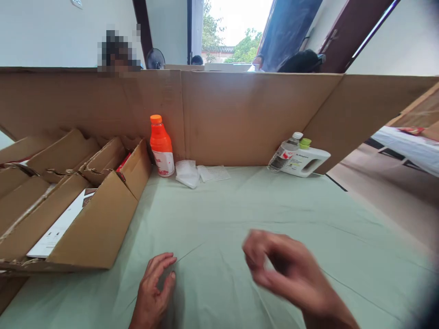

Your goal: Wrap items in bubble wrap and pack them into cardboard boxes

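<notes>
My left hand (pixel 156 285) is low over the pale green cloth (pixel 206 219), its fingers slightly bent and the thumb apart from them, holding nothing that I can see. A thin dark line, crease or thread, runs on the cloth by its fingertips. To the right, my right hand (pixel 283 265) is raised above the cloth and a little blurred. Its fingers curl in and meet the thumb in a ring. A small pale patch shows inside that ring; whether it is a held thing or the cloth behind, I cannot make out.
A divided cardboard box (pixel 99 228) with a white printed carton (pixel 60 228) stands left. Along the cardboard wall (pixel 247 119) are an orange bottle (pixel 161 146), white folded sheets (pixel 187 173), a clear bottle (pixel 285 153) and a white jug (pixel 303 162). People are behind the wall.
</notes>
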`<action>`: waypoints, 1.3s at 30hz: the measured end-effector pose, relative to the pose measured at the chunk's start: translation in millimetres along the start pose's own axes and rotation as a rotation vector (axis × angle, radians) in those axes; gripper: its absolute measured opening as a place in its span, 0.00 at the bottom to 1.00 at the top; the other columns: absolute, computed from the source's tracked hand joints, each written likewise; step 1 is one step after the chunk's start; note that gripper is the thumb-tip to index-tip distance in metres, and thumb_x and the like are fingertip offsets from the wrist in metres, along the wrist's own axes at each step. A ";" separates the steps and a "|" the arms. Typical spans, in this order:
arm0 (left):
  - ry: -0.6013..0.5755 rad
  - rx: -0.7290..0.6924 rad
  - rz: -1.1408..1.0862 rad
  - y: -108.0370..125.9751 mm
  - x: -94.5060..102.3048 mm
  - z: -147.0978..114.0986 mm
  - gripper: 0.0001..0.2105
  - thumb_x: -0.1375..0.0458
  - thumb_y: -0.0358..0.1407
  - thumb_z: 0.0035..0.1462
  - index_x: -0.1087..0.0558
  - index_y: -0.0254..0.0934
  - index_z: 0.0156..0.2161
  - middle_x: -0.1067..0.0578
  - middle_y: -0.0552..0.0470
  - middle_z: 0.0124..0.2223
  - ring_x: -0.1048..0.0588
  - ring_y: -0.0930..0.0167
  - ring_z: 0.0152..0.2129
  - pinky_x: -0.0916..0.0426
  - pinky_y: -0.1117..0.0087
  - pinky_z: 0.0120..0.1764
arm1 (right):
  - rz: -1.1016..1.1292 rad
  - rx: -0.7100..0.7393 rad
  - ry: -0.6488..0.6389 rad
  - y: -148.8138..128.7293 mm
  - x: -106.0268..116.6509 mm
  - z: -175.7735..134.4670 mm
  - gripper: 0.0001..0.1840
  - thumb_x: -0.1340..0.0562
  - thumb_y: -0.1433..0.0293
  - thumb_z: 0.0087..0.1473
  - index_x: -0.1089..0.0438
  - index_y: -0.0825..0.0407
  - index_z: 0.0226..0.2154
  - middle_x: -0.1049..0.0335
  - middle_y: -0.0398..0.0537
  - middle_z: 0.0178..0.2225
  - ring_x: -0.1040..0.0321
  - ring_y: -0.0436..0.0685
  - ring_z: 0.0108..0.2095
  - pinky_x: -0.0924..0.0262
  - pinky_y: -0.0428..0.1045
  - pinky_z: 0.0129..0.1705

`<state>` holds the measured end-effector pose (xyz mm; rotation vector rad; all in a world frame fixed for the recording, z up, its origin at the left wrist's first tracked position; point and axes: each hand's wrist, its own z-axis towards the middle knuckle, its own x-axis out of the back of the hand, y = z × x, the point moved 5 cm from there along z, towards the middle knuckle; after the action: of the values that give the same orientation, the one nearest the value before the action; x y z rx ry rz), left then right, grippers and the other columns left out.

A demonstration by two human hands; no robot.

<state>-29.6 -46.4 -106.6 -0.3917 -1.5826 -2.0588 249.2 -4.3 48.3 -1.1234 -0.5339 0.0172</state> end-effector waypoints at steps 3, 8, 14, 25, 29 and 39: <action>-0.042 0.092 -0.036 5.5 1.3 31.3 0.13 0.46 0.39 0.59 0.22 0.40 0.45 0.24 0.41 0.50 0.24 0.60 0.48 0.23 0.67 0.31 | -0.095 -0.179 0.045 66.3 -12.1 56.8 0.14 0.37 0.62 0.56 0.35 0.51 0.25 0.34 0.43 0.25 0.38 0.51 0.27 0.42 0.47 0.30; -0.043 0.124 -0.080 10.1 0.2 73.0 0.14 0.46 0.36 0.58 0.22 0.39 0.45 0.25 0.40 0.53 0.27 0.59 0.51 0.24 0.66 0.33 | -0.134 -0.331 0.034 137.2 -40.2 105.5 0.14 0.38 0.58 0.52 0.33 0.51 0.24 0.34 0.41 0.22 0.40 0.51 0.25 0.45 0.47 0.29; -0.002 0.143 -0.061 -15.0 7.8 91.4 0.13 0.46 0.33 0.56 0.23 0.40 0.44 0.25 0.42 0.52 0.27 0.60 0.51 0.26 0.60 0.45 | -0.125 -0.294 -0.178 150.8 -88.6 145.7 0.15 0.41 0.58 0.54 0.32 0.51 0.24 0.35 0.41 0.21 0.40 0.51 0.24 0.45 0.47 0.29; 0.012 0.013 -0.077 -43.5 -5.4 98.6 0.16 0.47 0.22 0.46 0.25 0.37 0.40 0.22 0.44 0.44 0.27 0.62 0.45 0.33 0.56 0.50 | -0.314 0.136 -0.223 37.2 -130.5 252.8 0.12 0.42 0.63 0.59 0.27 0.51 0.32 0.25 0.45 0.29 0.31 0.52 0.29 0.39 0.47 0.33; 0.035 -0.052 -0.059 -45.1 -12.6 96.3 0.16 0.46 0.22 0.44 0.26 0.37 0.38 0.24 0.46 0.40 0.28 0.63 0.42 0.33 0.57 0.47 | -0.504 0.482 -0.331 -63.3 -190.3 314.9 0.10 0.42 0.69 0.60 0.24 0.52 0.35 0.23 0.47 0.34 0.30 0.52 0.33 0.41 0.46 0.36; -0.032 0.003 -0.047 -46.2 -11.1 101.5 0.12 0.47 0.23 0.45 0.29 0.37 0.35 0.25 0.46 0.40 0.31 0.64 0.43 0.36 0.58 0.49 | -1.141 0.209 -1.130 -50.6 -330.5 358.8 0.12 0.41 0.79 0.50 0.25 0.59 0.38 0.24 0.54 0.31 0.29 0.55 0.26 0.40 0.48 0.29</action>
<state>-54.0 62.0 -121.5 -0.3918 -1.6284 -2.0952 -201.4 187.2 75.5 -0.3780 -2.0686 -0.2911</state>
